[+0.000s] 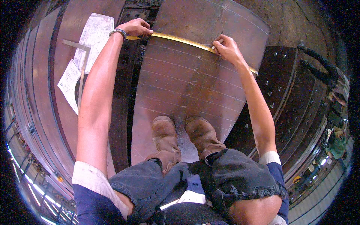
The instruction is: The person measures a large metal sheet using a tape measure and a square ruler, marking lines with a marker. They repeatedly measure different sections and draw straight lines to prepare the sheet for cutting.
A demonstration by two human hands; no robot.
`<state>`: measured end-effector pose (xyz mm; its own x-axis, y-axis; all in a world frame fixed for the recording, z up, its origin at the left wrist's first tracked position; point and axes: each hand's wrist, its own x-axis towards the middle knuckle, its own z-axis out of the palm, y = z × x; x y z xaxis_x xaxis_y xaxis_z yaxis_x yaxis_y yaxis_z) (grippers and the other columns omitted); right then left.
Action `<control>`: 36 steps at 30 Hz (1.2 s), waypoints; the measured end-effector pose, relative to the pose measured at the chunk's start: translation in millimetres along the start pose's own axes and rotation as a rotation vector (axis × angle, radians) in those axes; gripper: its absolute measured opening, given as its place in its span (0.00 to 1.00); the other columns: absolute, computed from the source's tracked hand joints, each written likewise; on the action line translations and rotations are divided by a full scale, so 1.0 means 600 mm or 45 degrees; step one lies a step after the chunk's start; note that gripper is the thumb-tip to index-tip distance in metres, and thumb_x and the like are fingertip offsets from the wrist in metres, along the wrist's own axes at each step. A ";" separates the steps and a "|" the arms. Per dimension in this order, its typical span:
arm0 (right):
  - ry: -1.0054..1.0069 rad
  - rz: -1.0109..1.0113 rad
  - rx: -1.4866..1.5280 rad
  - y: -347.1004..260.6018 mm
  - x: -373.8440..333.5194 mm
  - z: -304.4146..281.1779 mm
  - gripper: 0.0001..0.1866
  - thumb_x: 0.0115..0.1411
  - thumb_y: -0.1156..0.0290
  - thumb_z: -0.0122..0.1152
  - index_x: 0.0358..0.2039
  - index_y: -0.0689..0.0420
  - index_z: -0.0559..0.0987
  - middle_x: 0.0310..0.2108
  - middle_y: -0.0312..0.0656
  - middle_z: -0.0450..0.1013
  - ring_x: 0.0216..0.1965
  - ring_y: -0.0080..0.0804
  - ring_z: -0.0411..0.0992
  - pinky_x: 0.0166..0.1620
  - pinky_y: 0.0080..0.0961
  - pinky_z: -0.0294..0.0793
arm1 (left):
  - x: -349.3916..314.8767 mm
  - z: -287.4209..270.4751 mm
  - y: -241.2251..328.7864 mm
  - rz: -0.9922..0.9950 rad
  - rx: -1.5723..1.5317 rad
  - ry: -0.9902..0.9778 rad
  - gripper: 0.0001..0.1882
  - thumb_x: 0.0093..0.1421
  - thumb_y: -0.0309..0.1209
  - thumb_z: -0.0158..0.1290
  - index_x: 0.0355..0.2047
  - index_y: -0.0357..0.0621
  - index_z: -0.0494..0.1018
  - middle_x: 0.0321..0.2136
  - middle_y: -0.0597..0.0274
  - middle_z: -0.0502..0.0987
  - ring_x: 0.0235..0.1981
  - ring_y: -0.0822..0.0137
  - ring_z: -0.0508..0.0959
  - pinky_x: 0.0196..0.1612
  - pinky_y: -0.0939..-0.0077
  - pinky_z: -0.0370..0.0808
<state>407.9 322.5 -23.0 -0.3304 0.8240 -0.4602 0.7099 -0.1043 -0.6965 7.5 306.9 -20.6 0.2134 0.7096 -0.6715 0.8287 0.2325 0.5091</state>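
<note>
A yellow tape measure blade (180, 39) lies across a large brown steel plate (187, 80) marked with several pale lines and arrow-like marks. My left hand (137, 28) pinches the blade at the plate's left edge; more yellow tape shows under its wrist. At the blade's upper edge, right of the plate's middle, my right hand (227, 48) has its fingers pinched together. A small white piece like chalk shows at those fingertips. Past the right hand, the blade runs under the forearm and reappears at the plate's right edge.
My brown boots (164, 131) stand on the plate. Left of it lie white marked templates (95, 35) and a metal square (76, 45). A dark plate with holes (275, 78) is on the right. Another person's legs (318, 63) show at the far right.
</note>
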 end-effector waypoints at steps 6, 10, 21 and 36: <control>0.018 -0.063 -0.066 0.004 0.002 0.002 0.17 0.58 0.58 0.61 0.37 0.60 0.80 0.35 0.50 0.80 0.40 0.42 0.79 0.44 0.38 0.76 | 0.000 -0.003 0.002 -0.022 0.021 -0.036 0.22 0.62 0.49 0.58 0.36 0.38 0.79 0.27 0.69 0.78 0.29 0.75 0.73 0.33 0.74 0.71; 0.017 -0.053 -0.094 0.002 0.003 0.003 0.17 0.58 0.59 0.61 0.37 0.61 0.80 0.37 0.51 0.80 0.42 0.45 0.79 0.47 0.38 0.76 | 0.004 -0.002 0.000 -0.027 0.038 -0.038 0.23 0.62 0.49 0.59 0.38 0.38 0.79 0.28 0.68 0.79 0.30 0.75 0.75 0.35 0.75 0.73; 0.395 -0.415 -0.257 -0.016 -0.008 0.028 0.13 0.62 0.63 0.59 0.38 0.60 0.75 0.30 0.54 0.78 0.35 0.55 0.78 0.38 0.44 0.76 | -0.004 -0.009 0.009 -0.064 0.055 -0.045 0.31 0.57 0.53 0.62 0.47 0.37 0.79 0.41 0.57 0.82 0.43 0.66 0.79 0.47 0.70 0.75; 0.864 -0.191 0.078 -0.033 -0.088 -0.030 0.08 0.65 0.68 0.58 0.37 0.60 0.76 0.25 0.45 0.80 0.25 0.33 0.79 0.30 0.31 0.77 | 0.002 -0.001 -0.005 -0.019 0.078 0.082 0.27 0.59 0.51 0.61 0.44 0.36 0.79 0.34 0.61 0.81 0.33 0.70 0.77 0.38 0.73 0.75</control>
<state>422.6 291.1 25.5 0.0537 0.9957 0.0748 0.6441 0.0227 -0.7646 5.3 307.3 -22.6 0.1689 0.7480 -0.6418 0.8621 0.2035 0.4641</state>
